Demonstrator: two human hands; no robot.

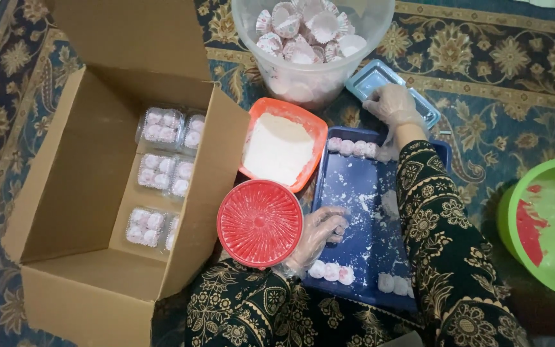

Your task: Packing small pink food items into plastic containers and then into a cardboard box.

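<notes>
Patterned carpet (502, 58), left hand (319, 234) curled on blue tray (361, 193), right hand (394, 106) gripping clear container (374, 77).

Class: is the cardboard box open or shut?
Open: the cardboard box has its flaps spread, and clear packs of sweets show inside.

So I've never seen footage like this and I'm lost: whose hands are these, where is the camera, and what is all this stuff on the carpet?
The one picture comes from a camera worn on a person's head, looking down at their own two gloved hands. The left hand rests on a blue tray dusted with white powder, its fingers curled around a small round sweet. The right hand reaches to a stack of clear plastic trays. More pink-and-white sweets line the tray's edges. Around it lie an orange tub of white powder, a red round lid, a clear bucket of paper cups, a green bowl, and a cardboard box holding filled packs.
</notes>
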